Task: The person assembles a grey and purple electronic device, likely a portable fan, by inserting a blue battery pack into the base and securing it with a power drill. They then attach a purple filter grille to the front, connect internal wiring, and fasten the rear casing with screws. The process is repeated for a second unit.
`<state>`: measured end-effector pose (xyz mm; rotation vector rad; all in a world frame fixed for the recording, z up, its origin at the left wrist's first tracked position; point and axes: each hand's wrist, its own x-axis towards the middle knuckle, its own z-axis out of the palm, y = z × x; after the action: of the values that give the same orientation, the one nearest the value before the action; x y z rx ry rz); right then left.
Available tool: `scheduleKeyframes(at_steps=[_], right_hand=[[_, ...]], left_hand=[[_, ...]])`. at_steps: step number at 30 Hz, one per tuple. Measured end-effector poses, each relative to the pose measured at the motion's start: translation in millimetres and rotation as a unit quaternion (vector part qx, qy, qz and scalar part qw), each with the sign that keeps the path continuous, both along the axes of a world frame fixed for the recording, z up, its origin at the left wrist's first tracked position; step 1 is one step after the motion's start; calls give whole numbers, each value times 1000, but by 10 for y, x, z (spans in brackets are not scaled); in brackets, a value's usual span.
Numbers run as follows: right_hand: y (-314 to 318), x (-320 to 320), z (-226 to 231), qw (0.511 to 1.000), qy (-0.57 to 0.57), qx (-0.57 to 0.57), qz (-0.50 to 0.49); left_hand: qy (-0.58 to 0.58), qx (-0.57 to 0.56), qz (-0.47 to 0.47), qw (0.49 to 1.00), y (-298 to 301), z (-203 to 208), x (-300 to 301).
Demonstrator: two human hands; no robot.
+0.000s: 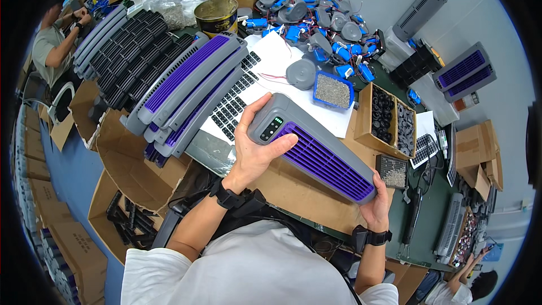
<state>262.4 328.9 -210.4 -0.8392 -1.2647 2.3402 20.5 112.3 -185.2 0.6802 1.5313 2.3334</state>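
A small grey tower fan housing [333,161] with a purple slatted grille lies across both my hands above the bench, slanting from upper left to lower right. My left hand [254,147] grips its upper end, the thumb lying over the front beside a dark control panel [271,129] with small green lights. At the lower right end, my right hand [376,203] is closed around the edge. Under the housing lies a flat piece of cardboard [305,192]. Just left of my left hand, similar grey and purple housings [192,79] are stacked in a slanting pile.
Blue battery packs with grey round parts [322,20] heap up at the back. A blue tray of screws [333,90], a cardboard box of black parts [384,116] and an electric screwdriver [414,214] are to the right. Open cartons [135,175] stand at left. Two people work nearby.
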Motion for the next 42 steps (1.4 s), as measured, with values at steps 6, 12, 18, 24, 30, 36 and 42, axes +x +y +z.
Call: scheduleKeyframes(at_steps=[6,12,18,24,30,36,42], right_hand=[[-21,-27,58,1000,-10,2,6],[-25,-35,78,1000,-11,6,11],[-44,-53,97,1000,-15,14,3],[36,12,81,979,-86,175,56],[126,-286,662,795,-151,513,288],[89,-582,713,748,-145,470,444],[-58,-540,633,724,-130,560,381]], left_hand=[[-11,8,-6,1000,0,-12,-7],[-17,12,-11,1000,-17,-8,-1],[-7,15,-7,1000,-27,-17,15],[-15,18,-19,1000,-48,4,-11],[85,4,-116,990,-180,-31,-284],[120,-137,-188,965,-347,394,-406],[103,-166,-144,970,-340,259,-339]])
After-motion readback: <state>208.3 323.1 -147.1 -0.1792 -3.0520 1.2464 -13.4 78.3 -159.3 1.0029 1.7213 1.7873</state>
